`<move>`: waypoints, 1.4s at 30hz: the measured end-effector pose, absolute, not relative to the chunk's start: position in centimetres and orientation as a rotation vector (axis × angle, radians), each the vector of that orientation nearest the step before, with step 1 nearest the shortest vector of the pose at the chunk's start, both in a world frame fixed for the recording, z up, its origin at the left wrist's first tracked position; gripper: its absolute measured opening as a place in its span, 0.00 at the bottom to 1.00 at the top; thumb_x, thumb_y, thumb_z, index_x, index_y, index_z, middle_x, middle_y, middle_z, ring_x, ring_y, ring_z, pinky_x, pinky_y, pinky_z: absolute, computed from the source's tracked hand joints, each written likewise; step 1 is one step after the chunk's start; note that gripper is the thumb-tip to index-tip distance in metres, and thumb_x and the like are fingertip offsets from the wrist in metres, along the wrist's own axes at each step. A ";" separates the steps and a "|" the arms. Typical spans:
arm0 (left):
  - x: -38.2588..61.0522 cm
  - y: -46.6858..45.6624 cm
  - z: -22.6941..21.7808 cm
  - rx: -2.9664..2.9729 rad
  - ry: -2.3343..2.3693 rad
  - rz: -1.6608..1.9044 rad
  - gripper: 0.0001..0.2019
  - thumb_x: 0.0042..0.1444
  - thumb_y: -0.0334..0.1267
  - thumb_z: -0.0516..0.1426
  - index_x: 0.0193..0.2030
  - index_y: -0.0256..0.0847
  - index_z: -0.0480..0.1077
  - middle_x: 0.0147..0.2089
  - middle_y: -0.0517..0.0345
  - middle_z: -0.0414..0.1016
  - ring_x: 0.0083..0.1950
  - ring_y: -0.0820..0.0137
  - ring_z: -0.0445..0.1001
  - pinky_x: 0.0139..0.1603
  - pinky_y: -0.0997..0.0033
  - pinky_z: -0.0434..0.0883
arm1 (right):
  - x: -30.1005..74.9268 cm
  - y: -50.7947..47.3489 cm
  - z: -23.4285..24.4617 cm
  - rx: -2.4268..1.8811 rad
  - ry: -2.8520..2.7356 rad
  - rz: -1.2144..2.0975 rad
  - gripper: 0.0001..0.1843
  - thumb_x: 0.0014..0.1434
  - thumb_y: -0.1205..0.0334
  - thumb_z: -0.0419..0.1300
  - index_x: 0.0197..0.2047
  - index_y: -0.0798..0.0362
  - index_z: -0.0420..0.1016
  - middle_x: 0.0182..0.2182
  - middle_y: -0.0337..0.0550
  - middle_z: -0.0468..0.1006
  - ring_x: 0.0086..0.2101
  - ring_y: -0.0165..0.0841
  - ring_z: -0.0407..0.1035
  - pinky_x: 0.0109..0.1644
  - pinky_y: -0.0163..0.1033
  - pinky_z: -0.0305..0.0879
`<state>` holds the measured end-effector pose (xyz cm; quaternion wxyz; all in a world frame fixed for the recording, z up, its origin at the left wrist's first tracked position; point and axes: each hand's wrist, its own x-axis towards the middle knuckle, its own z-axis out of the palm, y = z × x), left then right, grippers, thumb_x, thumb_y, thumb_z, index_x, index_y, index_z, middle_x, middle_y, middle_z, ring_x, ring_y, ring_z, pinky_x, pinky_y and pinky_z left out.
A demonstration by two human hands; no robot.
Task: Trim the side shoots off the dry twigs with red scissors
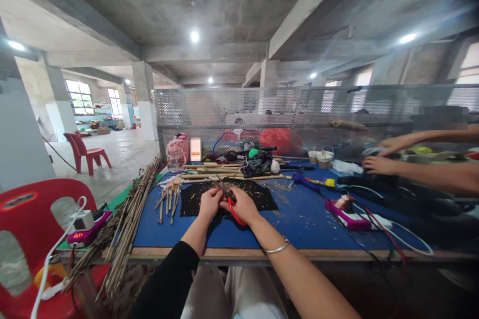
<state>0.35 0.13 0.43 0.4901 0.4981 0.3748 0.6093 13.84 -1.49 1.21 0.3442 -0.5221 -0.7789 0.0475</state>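
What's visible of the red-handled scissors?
The red-handled scissors have a curved, plastic-looking handle and greyish, metal-looking blades. The right hand grips them, blades pointing away from the person, over the black cloth. The left hand is close beside the blades; contact is unclear. Fingers hide the pivot.

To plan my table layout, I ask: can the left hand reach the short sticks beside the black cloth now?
Probably yes: the short sticks lie close to the left hand, and only the black cloth, lying low, seems to be between.
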 end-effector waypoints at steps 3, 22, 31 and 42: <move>0.4 0.2 0.3 1.222 0.880 1.468 0.11 0.42 0.40 0.60 0.31 0.35 0.75 0.26 0.55 0.75 0.25 0.73 0.69 0.26 0.76 0.65 | 13.8 -1.6 1.4 -1.377 -2.022 0.150 0.23 0.48 0.45 0.58 0.44 0.50 0.67 0.38 0.43 0.73 0.40 0.35 0.67 0.41 0.35 0.59; 0.3 0.5 0.3 1.112 0.867 1.517 0.16 0.39 0.37 0.62 0.36 0.34 0.74 0.30 0.53 0.75 0.25 0.75 0.69 0.24 0.79 0.64 | 13.8 -2.2 1.7 -1.455 -2.042 0.083 0.24 0.47 0.41 0.57 0.41 0.49 0.68 0.38 0.42 0.74 0.39 0.34 0.68 0.37 0.33 0.58; 0.2 0.7 0.0 1.221 0.893 1.483 0.15 0.40 0.37 0.61 0.37 0.34 0.75 0.30 0.53 0.76 0.28 0.73 0.71 0.27 0.78 0.65 | 13.9 -2.2 1.8 -1.458 -2.039 0.155 0.20 0.50 0.45 0.57 0.42 0.49 0.69 0.38 0.42 0.74 0.38 0.33 0.68 0.36 0.32 0.57; 0.3 0.2 0.1 1.104 0.984 1.465 0.19 0.41 0.38 0.62 0.42 0.35 0.73 0.30 0.53 0.76 0.23 0.74 0.70 0.20 0.79 0.64 | 14.0 -2.0 1.6 -1.556 -2.036 0.159 0.24 0.48 0.38 0.55 0.40 0.47 0.70 0.33 0.43 0.77 0.36 0.37 0.71 0.32 0.33 0.56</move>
